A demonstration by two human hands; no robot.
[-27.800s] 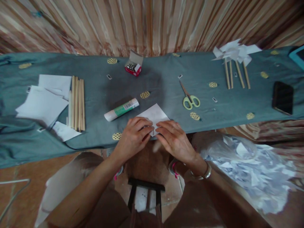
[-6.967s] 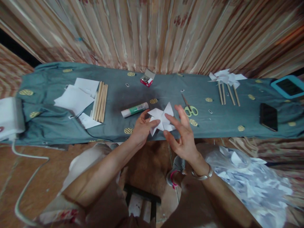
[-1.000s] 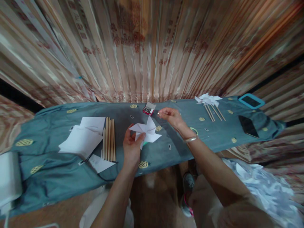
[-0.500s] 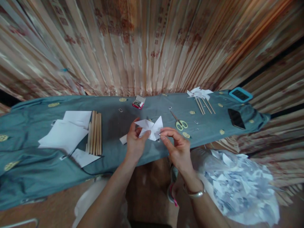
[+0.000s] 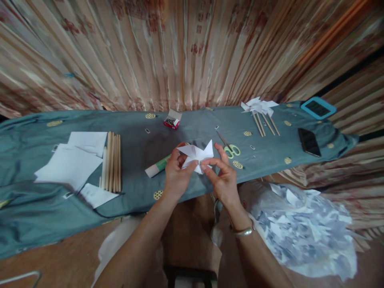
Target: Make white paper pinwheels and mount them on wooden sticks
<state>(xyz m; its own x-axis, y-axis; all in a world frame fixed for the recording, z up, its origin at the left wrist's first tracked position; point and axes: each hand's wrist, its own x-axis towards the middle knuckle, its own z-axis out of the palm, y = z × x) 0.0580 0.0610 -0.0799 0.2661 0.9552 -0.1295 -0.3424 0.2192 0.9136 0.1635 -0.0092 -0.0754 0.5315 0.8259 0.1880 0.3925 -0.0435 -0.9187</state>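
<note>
A folded white paper pinwheel (image 5: 196, 154) is held over the front of the table, its pointed blades sticking up. My left hand (image 5: 179, 170) grips it from the left, thumb in front near the middle. Thumb and index finger of my right hand (image 5: 220, 176) are pinched at the pinwheel's centre, the other fingers raised; whatever tiny thing sits between them is too small to name. Beside my left hand lies a green and white tube (image 5: 157, 166), partly covered by it. Scissors (image 5: 229, 148) with light green handles lie beyond my right hand.
On the cloth-covered table (image 5: 135, 140) are white paper sheets (image 5: 69, 166), several wooden sticks (image 5: 114, 162), an open small red box (image 5: 172, 121), finished pinwheels (image 5: 259, 107), a dark phone (image 5: 309, 142) and a blue-framed device (image 5: 318, 108). A bag of paper scraps (image 5: 303, 228) stands at right.
My right fingertips have moved from the pinwheel's right edge to its centre. My left thumb has shifted inward. More of the green and white tube shows now, as the view has shifted slightly.
</note>
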